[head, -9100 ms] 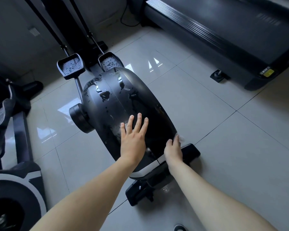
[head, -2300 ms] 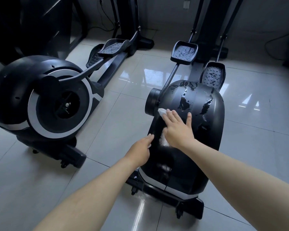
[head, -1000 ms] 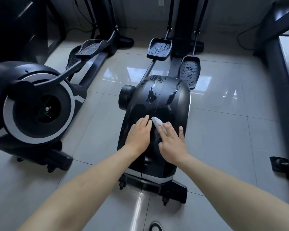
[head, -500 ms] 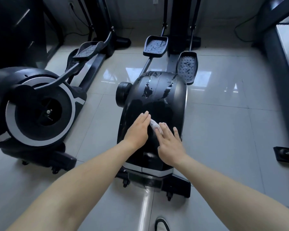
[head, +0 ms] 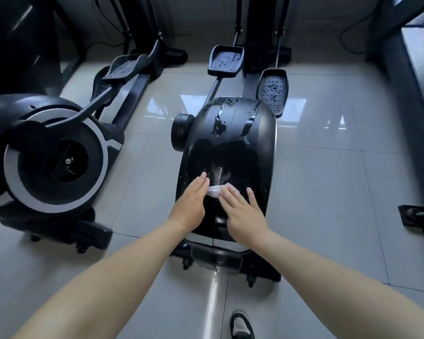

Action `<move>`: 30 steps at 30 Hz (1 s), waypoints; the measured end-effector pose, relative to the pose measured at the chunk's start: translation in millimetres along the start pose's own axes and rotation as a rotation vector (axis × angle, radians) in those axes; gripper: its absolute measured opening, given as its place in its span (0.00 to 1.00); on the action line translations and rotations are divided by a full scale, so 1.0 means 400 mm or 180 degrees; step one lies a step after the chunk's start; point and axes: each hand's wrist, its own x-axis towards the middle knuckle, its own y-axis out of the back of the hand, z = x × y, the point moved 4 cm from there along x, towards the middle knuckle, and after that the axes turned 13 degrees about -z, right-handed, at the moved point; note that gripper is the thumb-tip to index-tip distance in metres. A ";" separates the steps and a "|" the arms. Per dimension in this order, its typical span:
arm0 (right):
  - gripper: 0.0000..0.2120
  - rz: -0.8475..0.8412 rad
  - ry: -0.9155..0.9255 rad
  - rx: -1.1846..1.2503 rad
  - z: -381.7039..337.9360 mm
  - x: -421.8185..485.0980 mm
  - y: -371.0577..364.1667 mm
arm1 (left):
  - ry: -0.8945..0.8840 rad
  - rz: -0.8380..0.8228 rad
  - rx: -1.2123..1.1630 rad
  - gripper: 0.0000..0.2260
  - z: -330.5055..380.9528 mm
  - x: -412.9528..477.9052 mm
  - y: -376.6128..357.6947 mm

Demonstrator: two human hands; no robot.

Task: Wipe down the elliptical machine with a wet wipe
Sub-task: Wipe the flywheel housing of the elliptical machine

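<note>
A black elliptical machine [head: 230, 148] is seen from above, standing lengthwise on a glossy pale tiled floor [head: 328, 182], its rounded flywheel cover nearest the viewer. Two bare forearms are stretched forward from the near edge, and both hands are laid on the near part of the cover. A small white wet wipe [head: 216, 191], crumpled into a strip, is pressed against the cover between the two sets of fingertips. The left hand [head: 190, 204] is laid flat with its fingers straight and held together, its grip unclenched, the fingers lying just beside the wipe's left end. The right hand [head: 244, 211] is also flat, its fingers straight and slightly spread with the thumb held out to the right; the wipe's right end is covered by its fingertips, so nothing is pinched or wrapped by that grip. Shiny, wet-looking patches are seen on the far half of the cover. Beyond the cover, two ridged pedals [head: 225, 61] are carried on thin bars, the right one nearer than the left. A second elliptical [head: 52, 162], with a silver-ringed wheel, is set well apart at the left. The dark edge of a treadmill [head: 421, 81] is seen along the right side. The toe of a dark and white shoe [head: 241, 326] is shown at the near edge.
</note>
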 end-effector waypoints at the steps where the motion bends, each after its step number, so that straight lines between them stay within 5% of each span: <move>1: 0.34 0.0029 -0.0046 -0.0036 0.015 0.007 0.010 | -0.0008 -0.0036 -0.0012 0.30 -0.005 0.001 -0.004; 6: 0.37 0.0416 -0.0839 0.0571 0.074 0.055 0.092 | 0.0039 -0.0005 -0.0182 0.33 0.003 0.002 -0.013; 13: 0.35 -0.0040 0.0136 -0.0235 -0.047 0.025 -0.021 | 0.0068 -0.0216 -0.0543 0.27 0.006 0.000 0.006; 23: 0.34 0.0203 -0.0474 0.0356 0.017 0.126 0.120 | 0.0235 -0.0226 -0.0461 0.26 0.026 0.004 0.040; 30: 0.35 0.0123 -0.0097 0.0098 -0.009 0.084 0.066 | 0.0140 0.0056 -0.0109 0.23 0.058 0.015 0.066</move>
